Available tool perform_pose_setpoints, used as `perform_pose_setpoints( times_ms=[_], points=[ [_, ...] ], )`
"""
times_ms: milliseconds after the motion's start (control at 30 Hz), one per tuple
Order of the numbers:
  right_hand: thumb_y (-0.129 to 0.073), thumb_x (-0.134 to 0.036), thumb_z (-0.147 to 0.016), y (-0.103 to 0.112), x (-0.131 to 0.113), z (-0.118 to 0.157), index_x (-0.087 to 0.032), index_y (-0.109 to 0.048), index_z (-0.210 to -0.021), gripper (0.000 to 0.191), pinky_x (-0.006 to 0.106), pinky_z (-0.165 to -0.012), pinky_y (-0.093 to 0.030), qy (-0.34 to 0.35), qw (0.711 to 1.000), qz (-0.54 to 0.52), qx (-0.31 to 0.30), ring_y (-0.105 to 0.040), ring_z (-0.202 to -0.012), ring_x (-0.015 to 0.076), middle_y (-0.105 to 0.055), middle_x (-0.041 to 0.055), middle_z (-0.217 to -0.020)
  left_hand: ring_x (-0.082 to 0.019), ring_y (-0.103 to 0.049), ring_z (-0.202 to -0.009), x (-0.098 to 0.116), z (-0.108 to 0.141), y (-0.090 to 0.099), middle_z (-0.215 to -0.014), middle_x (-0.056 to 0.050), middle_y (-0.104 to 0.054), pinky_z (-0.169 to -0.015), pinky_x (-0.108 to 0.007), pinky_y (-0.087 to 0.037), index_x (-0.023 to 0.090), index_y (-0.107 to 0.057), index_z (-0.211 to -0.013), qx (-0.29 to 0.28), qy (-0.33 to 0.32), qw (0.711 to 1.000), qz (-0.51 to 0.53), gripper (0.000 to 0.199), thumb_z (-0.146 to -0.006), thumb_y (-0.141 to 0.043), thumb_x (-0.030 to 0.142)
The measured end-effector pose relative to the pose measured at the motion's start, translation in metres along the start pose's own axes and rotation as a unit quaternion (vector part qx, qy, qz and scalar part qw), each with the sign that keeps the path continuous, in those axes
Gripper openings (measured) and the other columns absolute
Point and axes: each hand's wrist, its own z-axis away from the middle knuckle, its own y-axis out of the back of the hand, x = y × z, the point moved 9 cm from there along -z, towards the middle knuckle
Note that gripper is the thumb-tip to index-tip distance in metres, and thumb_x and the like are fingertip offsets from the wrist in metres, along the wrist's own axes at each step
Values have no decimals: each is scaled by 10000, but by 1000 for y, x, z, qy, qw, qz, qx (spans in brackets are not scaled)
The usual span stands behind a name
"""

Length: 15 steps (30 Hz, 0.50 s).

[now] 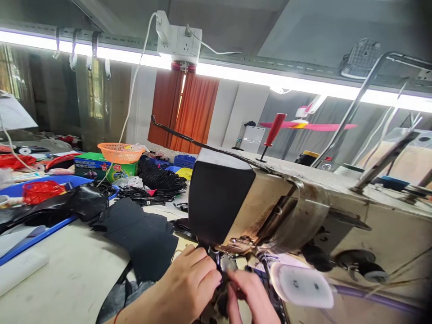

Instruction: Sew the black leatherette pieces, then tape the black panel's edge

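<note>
A sewing machine point(276, 211) fills the right half of the head view, with a black cover on its end. Under its head, close to the needle area, both hands work side by side. My left hand point(187, 281) is closed, its fingers curled down beside the presser foot. My right hand point(251, 294) has thumb and forefinger pinched together just to the right. Dark material shows between them, but what each hand grips is hidden by the fingers and blur. Left of my left hand lie black fabric pieces point(135, 234), spread over the pale table point(74, 265).
A lit white lamp point(302, 284) hangs beside my right hand. A red-handled screwdriver point(275, 130) stands on the machine. Farther left are a blue tray point(47, 231), an orange basket point(119, 155) on a green box point(124, 171), and bundled black strips point(160, 180).
</note>
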Motion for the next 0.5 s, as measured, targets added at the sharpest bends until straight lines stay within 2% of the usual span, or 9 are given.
perform_pose_setpoints(
  times_ms=[100,200,333,433,500],
  points=[
    [-536,25,-877,-2,0,-14,-134,-582,-1289,444,310,-855,-608,50,994,-27,-96,-701,-1032,227,-700,174,-1073,-172,-463,-699,-1,-2,3,-754,-10,-556,-653,-328,-341,154,-551,-788,1,1,1000,-11,184,-941,-482,77],
    [-515,0,-925,-9,-2,-27,-159,-601,-1247,369,247,-854,-596,63,979,-95,-169,-704,-990,177,-704,136,-1036,-167,-465,-702,-3,-3,4,-747,1,-552,-660,-325,-324,164,-532,-774,9,4,1000,-19,192,-944,-492,85],
    [-529,-96,-971,-10,-4,-43,-196,-663,-1085,202,185,-798,-588,58,968,-138,-200,-714,-851,133,-722,70,-925,-181,-476,-708,-10,0,-4,-718,10,-552,-636,-341,-279,184,-508,-748,7,21,999,-47,202,-942,-557,159],
    [-529,-123,-978,-11,-6,-49,-214,-676,-1041,184,171,-783,-581,38,963,-157,-215,-711,-823,122,-725,46,-901,-189,-478,-704,-11,4,-13,-725,0,-554,-633,-346,-271,189,-493,-745,-20,17,998,-55,204,-940,-542,157],
    [-528,-106,-963,-10,-5,-50,-223,-674,-1029,199,172,-756,-578,26,966,-159,-204,-705,-790,120,-721,34,-877,-190,-476,-697,-10,5,-17,-741,-9,-558,-638,-347,-283,187,-493,-752,-44,15,997,-55,185,-923,-524,124]
  ],
)
